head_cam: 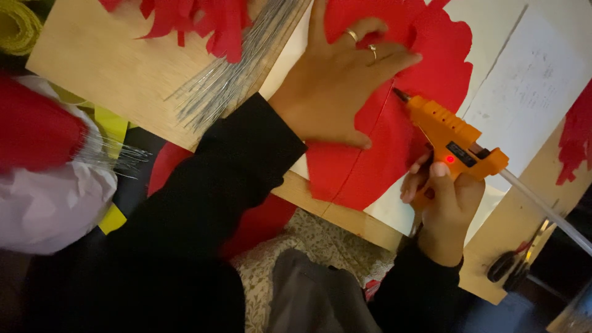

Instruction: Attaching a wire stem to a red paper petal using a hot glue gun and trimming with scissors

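My left hand (336,77) lies flat, fingers spread, on a large red paper sheet (431,55) that rests on white paper over a wooden board (111,68). Two rings show on its fingers. My right hand (441,206) grips an orange glue gun (453,139) with a lit red lamp. Its nozzle points at a thin wire or line running down the red paper, just right of my left hand. A clear glue stick (542,209) juts from the gun's back.
A bundle of thin silver wires (228,80) lies on the board left of my left hand. Cut red paper pieces (197,21) sit at the top. Scissors (515,262) lie at the board's right edge. White and red tissue (43,166) bunches at the left.
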